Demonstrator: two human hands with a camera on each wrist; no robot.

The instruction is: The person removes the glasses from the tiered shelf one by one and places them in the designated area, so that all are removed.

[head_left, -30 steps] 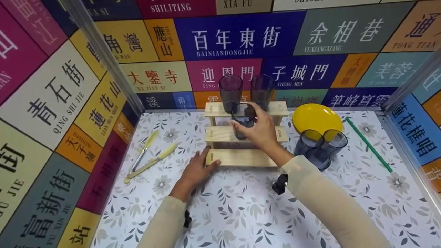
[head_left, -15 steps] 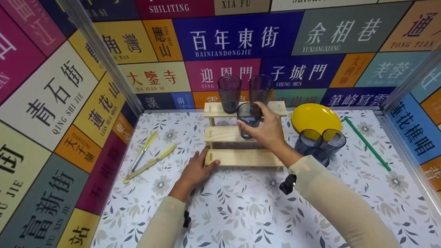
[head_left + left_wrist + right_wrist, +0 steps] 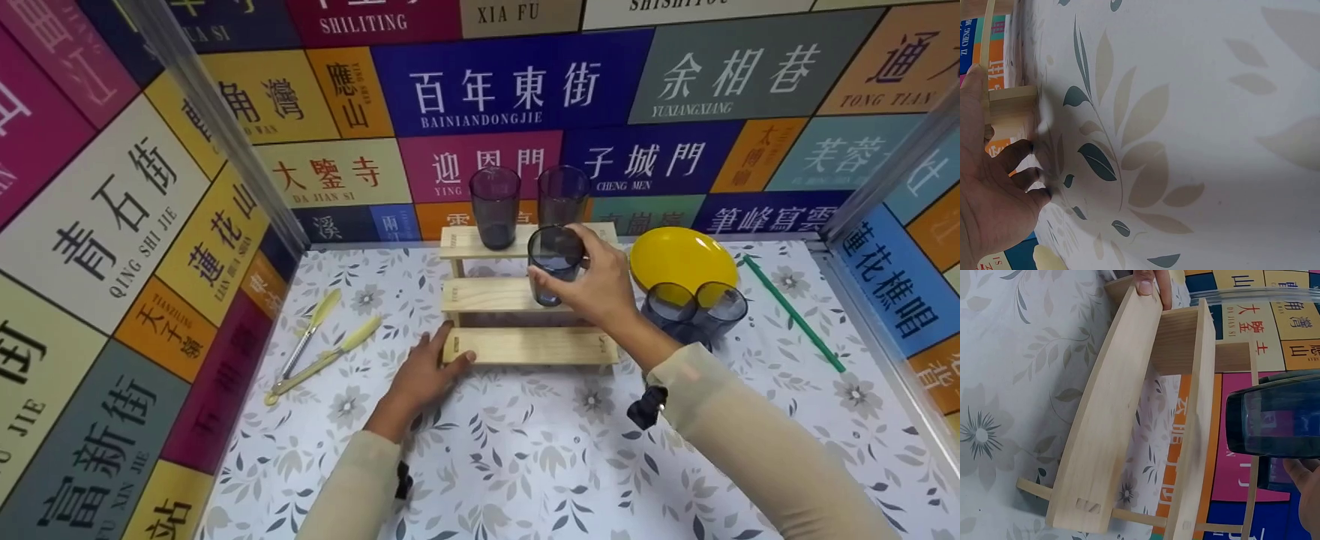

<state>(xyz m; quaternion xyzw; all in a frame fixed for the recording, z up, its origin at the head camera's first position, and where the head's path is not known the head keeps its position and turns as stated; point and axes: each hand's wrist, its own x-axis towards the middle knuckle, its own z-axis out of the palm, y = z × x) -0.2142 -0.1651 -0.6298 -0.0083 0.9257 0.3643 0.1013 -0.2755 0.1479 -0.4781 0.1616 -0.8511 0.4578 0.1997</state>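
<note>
In the head view my right hand holds a dark tinted glass upright, thumb on one side and fingers on the other. The right wrist view shows this glass a small gap above the middle step of a three-step wooden rack. Two more tinted glasses, a left one and a right one, stand on the top step. My left hand grips the left end of the bottom step, its thumb on top. In the left wrist view its other fingers hang below, near the tablecloth.
Right of the rack, several tinted glasses cluster before a yellow plate. A green stick lies farther right. Metal tongs with pale yellow tips lie at the left. Printed panels wall the back and sides.
My right hand has carried the glass to the right along the middle step. The left hand keeps its place on the rack's left end.
</note>
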